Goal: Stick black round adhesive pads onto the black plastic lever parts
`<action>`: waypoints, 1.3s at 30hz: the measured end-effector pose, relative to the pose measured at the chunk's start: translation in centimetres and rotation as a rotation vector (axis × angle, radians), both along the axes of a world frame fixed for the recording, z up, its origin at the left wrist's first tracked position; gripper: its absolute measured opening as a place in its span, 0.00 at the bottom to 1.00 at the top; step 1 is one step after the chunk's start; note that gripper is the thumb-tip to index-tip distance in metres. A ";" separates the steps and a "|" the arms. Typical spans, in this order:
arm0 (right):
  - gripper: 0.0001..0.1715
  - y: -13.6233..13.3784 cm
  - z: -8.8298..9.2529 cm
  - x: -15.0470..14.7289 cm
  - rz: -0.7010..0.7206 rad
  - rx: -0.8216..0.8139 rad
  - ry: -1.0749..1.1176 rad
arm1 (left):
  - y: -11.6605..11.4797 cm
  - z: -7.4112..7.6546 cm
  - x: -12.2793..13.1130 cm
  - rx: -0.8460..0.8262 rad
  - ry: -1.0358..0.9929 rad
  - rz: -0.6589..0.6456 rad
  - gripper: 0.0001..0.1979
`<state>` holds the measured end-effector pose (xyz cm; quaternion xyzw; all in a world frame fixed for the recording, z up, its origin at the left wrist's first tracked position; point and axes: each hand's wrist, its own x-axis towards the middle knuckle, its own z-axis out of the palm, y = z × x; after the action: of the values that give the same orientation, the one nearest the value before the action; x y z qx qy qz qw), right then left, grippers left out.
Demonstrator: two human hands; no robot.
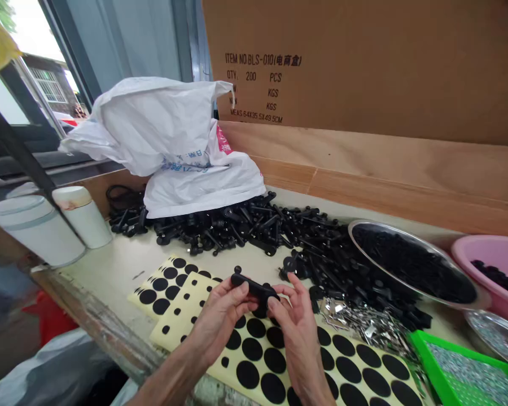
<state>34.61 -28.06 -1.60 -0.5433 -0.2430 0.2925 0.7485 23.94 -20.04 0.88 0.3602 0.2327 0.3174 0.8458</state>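
Bench [110,270]: pale top, worn wooden front edge; heap of black plastic parts [220,231] lies mid-bench, white plastic sack [195,186] slumped on its far side; two white canisters [38,231] left of heap; yellow sheets of black round pads [275,355] in front of heap; steel basin [410,262] right of heap, pink basin [495,265] beyond it; green tray [461,366] front right of heap.

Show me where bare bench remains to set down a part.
Bare bench shows between the white canisters and the sheets of black dots, and in a strip below the black parts. Crowded rightward around the steel bowl, pink basin and green tray.
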 end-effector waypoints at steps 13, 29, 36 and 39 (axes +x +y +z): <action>0.16 -1.1 0.1 0.4 -0.039 -0.183 0.098 | 0.3 -1.6 -0.7 0.112 0.262 0.158 0.18; 0.18 -0.9 -0.3 -0.8 0.159 -0.370 0.055 | 0.5 -2.0 -0.8 0.115 0.247 0.125 0.17; 0.19 -0.7 -0.3 -0.8 0.170 -0.398 -0.017 | 0.6 -2.0 -0.7 0.117 0.267 0.127 0.17; 0.19 -0.7 -0.2 -0.8 0.164 -0.395 -0.021 | 0.6 -2.0 -0.7 0.128 0.274 0.118 0.16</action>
<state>33.78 -28.78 -1.77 -0.6607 -0.2321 0.3889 0.5986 23.28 -19.45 -1.14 0.4390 0.3462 0.3287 0.7612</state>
